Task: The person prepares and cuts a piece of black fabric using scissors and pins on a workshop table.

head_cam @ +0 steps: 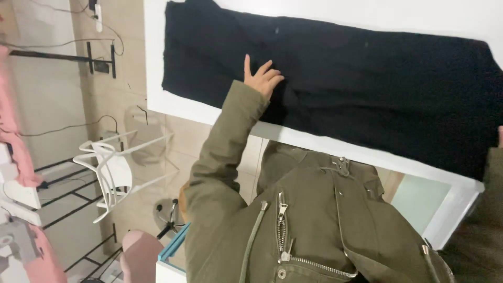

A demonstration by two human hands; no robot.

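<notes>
Your left hand (263, 78) lies flat at centre frame, fingers spread, on the black garment (340, 84) stretched across the white table (367, 154) from upper left to right. Only a sliver of your right hand (500, 136) shows at the right edge; its grip cannot be told. The cloth overhangs there and could slide off if tugged.

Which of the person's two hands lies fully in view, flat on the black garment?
The left hand, fingers spread on the black fabric garment. The right hand shows only as a sliver at the frame's edge.
</notes>
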